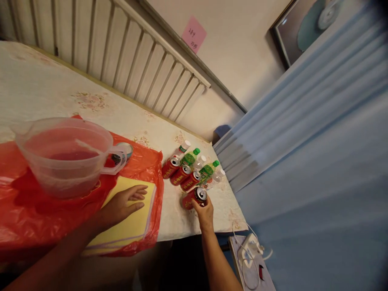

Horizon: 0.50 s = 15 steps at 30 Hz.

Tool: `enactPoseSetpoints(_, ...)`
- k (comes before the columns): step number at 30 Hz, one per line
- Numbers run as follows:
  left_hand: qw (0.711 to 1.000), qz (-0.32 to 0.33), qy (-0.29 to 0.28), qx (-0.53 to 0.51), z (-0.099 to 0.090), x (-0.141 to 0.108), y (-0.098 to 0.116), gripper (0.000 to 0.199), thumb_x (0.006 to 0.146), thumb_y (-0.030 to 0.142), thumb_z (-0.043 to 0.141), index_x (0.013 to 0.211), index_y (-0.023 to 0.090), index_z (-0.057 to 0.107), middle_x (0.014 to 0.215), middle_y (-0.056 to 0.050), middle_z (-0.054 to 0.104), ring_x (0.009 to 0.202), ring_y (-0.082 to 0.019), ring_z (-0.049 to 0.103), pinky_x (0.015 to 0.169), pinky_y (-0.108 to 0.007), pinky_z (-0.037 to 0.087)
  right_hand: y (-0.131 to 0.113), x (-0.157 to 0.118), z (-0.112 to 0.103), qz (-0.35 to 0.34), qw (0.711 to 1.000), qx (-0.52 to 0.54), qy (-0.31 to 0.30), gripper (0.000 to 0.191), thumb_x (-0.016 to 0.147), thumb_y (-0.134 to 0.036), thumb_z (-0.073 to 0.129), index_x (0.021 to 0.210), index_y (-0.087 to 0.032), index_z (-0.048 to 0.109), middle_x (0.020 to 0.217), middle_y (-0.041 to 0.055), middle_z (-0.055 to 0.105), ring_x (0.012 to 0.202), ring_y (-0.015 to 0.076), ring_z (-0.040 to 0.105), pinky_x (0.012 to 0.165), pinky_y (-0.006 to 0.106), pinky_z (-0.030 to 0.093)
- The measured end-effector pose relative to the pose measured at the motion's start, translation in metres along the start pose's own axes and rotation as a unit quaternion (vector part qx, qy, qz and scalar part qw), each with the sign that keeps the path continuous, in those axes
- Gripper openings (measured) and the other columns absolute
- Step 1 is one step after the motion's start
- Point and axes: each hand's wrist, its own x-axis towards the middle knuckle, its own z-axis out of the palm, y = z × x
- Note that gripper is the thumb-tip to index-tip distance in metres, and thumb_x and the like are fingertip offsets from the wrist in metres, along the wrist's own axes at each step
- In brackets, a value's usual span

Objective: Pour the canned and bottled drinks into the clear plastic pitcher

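Note:
My right hand (pixel 205 213) is wrapped round a red can (pixel 190 199) with a dark rim and an opened top, at the near side of the table. Over the yellow cloth (pixel 130 220) hovers or rests my left hand (pixel 125 203), fingers apart, holding nothing. Three red cans (pixel 180 175) stand in a slanting row just beyond the held can. Behind them is a row of several plastic bottles, some clear and some green-labelled (pixel 207 169) with green caps.
A large clear pitcher (pixel 69 161) stands on red plastic (pixel 18 226) at the left, with a small open tin (pixel 125 149) behind its handle. A radiator (pixel 121 52) lines the wall. Blue curtains (pixel 303 153) hang at the right, above a power strip (pixel 250 250).

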Motion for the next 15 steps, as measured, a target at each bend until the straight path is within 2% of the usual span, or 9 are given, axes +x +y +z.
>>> enactPoseSetpoints(5, 1.000, -0.001, -0.004, -0.005, 0.001, 0.002, -0.005, 0.055, 0.073, 0.048, 0.065, 0.120, 0.019, 0.061, 0.112, -0.012, 0.073, 0.099, -0.027, 0.071, 0.091, -0.043, 0.057, 0.026, 0.031, -0.012, -0.001, 0.997, -0.036, 0.066, 0.065, 0.056, -0.039, 0.077, 0.114, -0.010, 0.066, 0.105, 0.0127, 0.074, 0.089, 0.0247, 0.068, 0.078, 0.033, 0.055)
enactPoseSetpoints(15, 1.000, -0.006, -0.024, 0.001, 0.001, 0.004, -0.010, 0.054, 0.077, 0.047, 0.062, 0.123, 0.019, 0.059, 0.114, -0.012, 0.072, 0.100, -0.026, 0.070, 0.093, -0.044, 0.057, 0.042, 0.064, -0.005, -0.011, 0.994, -0.060, 0.094, 0.059, 0.053, -0.041, 0.076, 0.104, -0.012, 0.069, 0.099, 0.0111, 0.075, 0.084, 0.0241, 0.067, 0.078, 0.033, 0.053)
